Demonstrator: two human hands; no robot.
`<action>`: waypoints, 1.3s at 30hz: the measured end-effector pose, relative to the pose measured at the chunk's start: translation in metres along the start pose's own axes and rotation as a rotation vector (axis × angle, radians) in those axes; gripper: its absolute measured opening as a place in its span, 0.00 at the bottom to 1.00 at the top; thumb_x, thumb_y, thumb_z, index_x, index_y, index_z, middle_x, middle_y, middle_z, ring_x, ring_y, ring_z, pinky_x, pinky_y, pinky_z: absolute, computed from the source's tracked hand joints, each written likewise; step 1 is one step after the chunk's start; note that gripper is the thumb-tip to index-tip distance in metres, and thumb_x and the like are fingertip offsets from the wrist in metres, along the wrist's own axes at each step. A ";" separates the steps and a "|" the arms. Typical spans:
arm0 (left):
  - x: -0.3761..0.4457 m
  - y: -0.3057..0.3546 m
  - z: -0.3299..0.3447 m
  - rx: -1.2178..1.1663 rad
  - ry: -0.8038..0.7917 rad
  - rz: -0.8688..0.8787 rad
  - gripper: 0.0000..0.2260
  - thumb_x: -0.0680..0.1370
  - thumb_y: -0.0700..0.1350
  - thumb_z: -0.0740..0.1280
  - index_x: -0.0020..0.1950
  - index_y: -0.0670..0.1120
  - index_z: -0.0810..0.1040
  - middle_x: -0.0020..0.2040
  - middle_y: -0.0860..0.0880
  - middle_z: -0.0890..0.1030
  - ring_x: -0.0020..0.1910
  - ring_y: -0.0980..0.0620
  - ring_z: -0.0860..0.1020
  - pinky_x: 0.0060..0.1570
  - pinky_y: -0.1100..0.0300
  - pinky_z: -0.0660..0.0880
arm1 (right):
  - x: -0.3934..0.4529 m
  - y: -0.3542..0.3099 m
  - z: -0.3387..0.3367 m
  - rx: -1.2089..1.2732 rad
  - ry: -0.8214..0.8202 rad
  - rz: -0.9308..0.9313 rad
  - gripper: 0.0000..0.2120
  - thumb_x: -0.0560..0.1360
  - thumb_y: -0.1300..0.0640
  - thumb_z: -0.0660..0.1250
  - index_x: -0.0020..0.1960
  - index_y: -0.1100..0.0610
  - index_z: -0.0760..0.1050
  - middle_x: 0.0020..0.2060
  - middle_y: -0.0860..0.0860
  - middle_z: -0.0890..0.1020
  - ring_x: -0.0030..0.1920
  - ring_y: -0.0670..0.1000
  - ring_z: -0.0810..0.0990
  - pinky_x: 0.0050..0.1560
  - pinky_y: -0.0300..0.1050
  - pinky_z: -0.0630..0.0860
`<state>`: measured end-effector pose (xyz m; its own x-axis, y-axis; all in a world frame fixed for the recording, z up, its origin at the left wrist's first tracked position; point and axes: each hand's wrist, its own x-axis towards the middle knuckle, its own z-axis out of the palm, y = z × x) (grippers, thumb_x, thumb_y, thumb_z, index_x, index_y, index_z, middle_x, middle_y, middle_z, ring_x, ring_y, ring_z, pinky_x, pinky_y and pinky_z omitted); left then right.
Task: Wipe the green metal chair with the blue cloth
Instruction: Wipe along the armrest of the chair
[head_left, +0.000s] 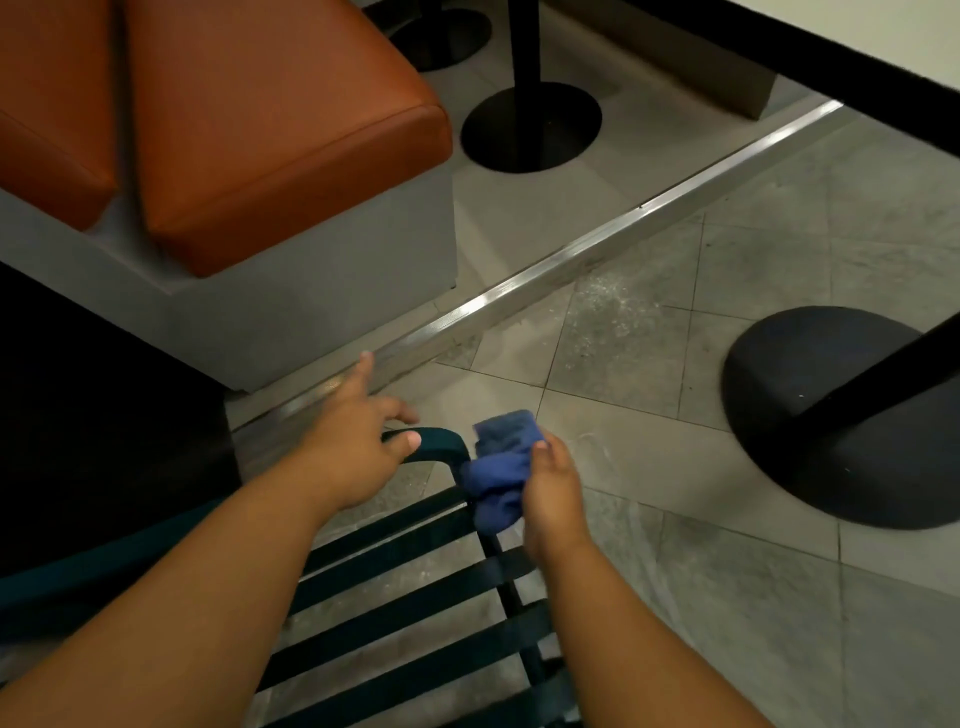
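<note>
Low in the frame, my right hand (551, 488) grips the bunched blue cloth (497, 470) against the green chair (415, 587) corner; my left hand (358, 441) rests open on its rail.

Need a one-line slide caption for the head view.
Right hand presses blue cloth against green metal chair frame corner; left hand steadies its top rail.
</note>
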<state>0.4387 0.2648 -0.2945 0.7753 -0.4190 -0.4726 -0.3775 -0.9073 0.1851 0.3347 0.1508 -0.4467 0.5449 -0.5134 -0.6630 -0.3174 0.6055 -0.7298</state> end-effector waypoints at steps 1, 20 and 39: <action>0.004 0.001 0.007 0.007 0.012 -0.014 0.16 0.79 0.51 0.63 0.67 0.56 0.69 0.77 0.50 0.34 0.76 0.44 0.50 0.73 0.47 0.54 | 0.007 -0.003 -0.013 0.047 0.040 0.003 0.06 0.81 0.52 0.57 0.54 0.50 0.71 0.52 0.58 0.77 0.47 0.54 0.78 0.47 0.49 0.76; 0.017 -0.003 0.041 0.298 0.236 0.079 0.24 0.79 0.50 0.51 0.73 0.59 0.47 0.75 0.50 0.29 0.76 0.48 0.36 0.72 0.41 0.44 | 0.027 0.002 0.026 -0.543 -0.437 0.066 0.18 0.79 0.42 0.55 0.55 0.54 0.74 0.32 0.55 0.80 0.31 0.54 0.75 0.31 0.43 0.71; 0.018 -0.004 0.046 0.287 0.285 0.080 0.28 0.79 0.50 0.51 0.76 0.58 0.41 0.76 0.50 0.31 0.76 0.48 0.36 0.73 0.40 0.43 | 0.050 0.003 0.041 -0.494 -0.312 0.279 0.13 0.77 0.55 0.56 0.51 0.62 0.74 0.40 0.62 0.78 0.37 0.59 0.78 0.35 0.48 0.73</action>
<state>0.4306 0.2629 -0.3435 0.8320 -0.5170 -0.2015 -0.5366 -0.8420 -0.0555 0.3930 0.1516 -0.4752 0.5666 -0.1313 -0.8135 -0.7589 0.3014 -0.5772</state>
